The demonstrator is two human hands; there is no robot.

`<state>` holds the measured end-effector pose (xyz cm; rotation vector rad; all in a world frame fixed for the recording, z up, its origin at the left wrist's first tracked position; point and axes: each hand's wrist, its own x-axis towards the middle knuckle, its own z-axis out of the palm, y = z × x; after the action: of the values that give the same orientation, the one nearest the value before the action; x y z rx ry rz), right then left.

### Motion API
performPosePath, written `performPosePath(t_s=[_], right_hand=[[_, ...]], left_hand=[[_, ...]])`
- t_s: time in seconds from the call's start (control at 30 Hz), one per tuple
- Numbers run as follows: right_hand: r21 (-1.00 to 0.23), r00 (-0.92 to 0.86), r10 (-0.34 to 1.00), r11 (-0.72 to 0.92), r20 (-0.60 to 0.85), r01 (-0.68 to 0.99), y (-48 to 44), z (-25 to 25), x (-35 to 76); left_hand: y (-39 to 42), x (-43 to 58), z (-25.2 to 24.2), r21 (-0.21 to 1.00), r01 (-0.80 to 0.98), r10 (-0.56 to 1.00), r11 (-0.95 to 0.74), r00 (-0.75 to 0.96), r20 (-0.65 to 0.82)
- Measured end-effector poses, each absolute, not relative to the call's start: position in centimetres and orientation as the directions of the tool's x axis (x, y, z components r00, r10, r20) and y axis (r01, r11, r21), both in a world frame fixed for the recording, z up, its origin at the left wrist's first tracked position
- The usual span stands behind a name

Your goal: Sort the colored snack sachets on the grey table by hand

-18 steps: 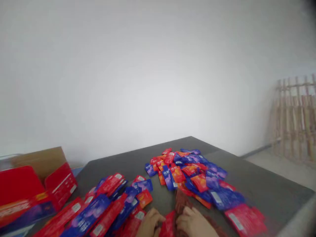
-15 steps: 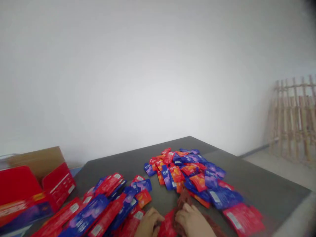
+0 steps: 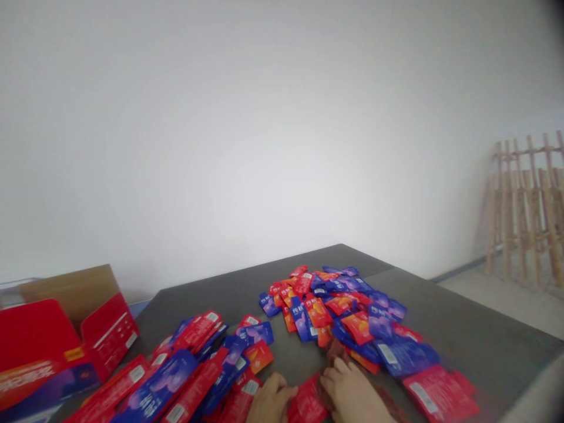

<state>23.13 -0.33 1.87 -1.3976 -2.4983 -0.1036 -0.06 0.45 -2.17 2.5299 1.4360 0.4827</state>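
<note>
A plain indoor workroom, from where I stand
White wall (image 3: 282,147) fills the upper frame; a dark table (image 3: 462,320), bottom centre, bears heaped printed sachets (image 3: 318,312); an open red carton (image 3: 35,329) sits lower left; slatted wooden frames (image 3: 533,188) stand at the right edge.

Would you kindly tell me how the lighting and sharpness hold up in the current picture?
In the head view, the wall is brightest around its middle and dims toward the edges; in the same view, the red packet at lower right is smeared, the wooden fence looks soft, and the top right corner goes dark.
</note>
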Motion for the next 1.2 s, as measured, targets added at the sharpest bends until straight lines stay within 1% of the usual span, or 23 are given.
performPosePath(t_s=[0.03,0.1,0.23,0.37,0.47,0.57,0.7,0.8,0.87,0.93,1.03,1.1,1.13,1.2], right_hand=[[-0.104,-0.447,0.859,0.483,0.252,0.869,-0.5,2.4,23.9],[-0.135,-0.422,0.881,0.454,0.214,0.881,-0.7,2.8,24.9],[-0.088,-0.497,0.852,0.514,0.161,0.853,-0.6,2.4,23.7],[-0.088,-0.600,0.791,0.611,0.120,0.787,-0.1,2.5,19.8],[-0.086,-0.600,0.792,0.610,0.112,0.788,0.0,3.4,17.7],[-0.101,-0.580,0.809,0.587,0.092,0.803,-0.2,4.5,18.0],[-0.136,-0.449,0.887,0.461,0.108,0.877,-0.9,5.3,21.2],[-0.125,-0.393,0.906,0.413,0.155,0.902,-1.3,4.1,23.0],[-0.065,-0.414,0.879,0.439,0.235,0.896,-1.4,2.2,23.1],[0.018,-0.496,0.805,0.519,0.327,0.854,-1.3,-0.1,22.4],[0.094,-0.634,0.668,0.656,0.390,0.749,-0.8,-2.4,20.5],[0.091,-0.667,0.635,0.694,0.390,0.714,-0.7,-2.5,19.8],[0.068,-0.661,0.646,0.693,0.382,0.717,-0.7,-2.1,19.9],[-0.005,-0.598,0.720,0.640,0.352,0.768,-0.9,-0.7,21.0]], left_hand=[[0.4,-0.1,-2.3,0.332,0.794,0.860,-0.510,0.468,0.203],[0.4,-0.2,-2.5,0.370,0.792,0.874,-0.486,0.433,0.221],[0.8,-0.4,-2.8,0.451,0.749,0.873,-0.486,0.437,0.217],[1.4,-0.4,-3.6,0.443,0.750,0.870,-0.491,0.452,0.199],[1.5,-0.3,-4.2,0.439,0.778,0.892,-0.450,0.411,0.186],[1.3,-0.7,-4.5,0.452,0.743,0.869,-0.494,0.431,0.242],[1.3,-1.5,-4.8,0.458,0.677,0.817,-0.576,0.481,0.317],[1.6,-1.6,-5.3,0.424,0.687,0.806,-0.591,0.484,0.341],[1.9,-1.5,-5.5,0.396,0.704,0.807,-0.589,0.485,0.338],[2.1,-1.4,-5.4,0.380,0.709,0.802,-0.595,0.495,0.333],[1.8,-1.4,-4.3,0.324,0.703,0.772,-0.633,0.543,0.329],[1.4,-1.3,-3.4,0.255,0.704,0.743,-0.663,0.579,0.334],[1.1,-1.2,-3.1,0.216,0.708,0.732,-0.673,0.591,0.339],[0.5,-1.0,-2.9,0.130,0.743,0.730,-0.657,0.583,0.358]])
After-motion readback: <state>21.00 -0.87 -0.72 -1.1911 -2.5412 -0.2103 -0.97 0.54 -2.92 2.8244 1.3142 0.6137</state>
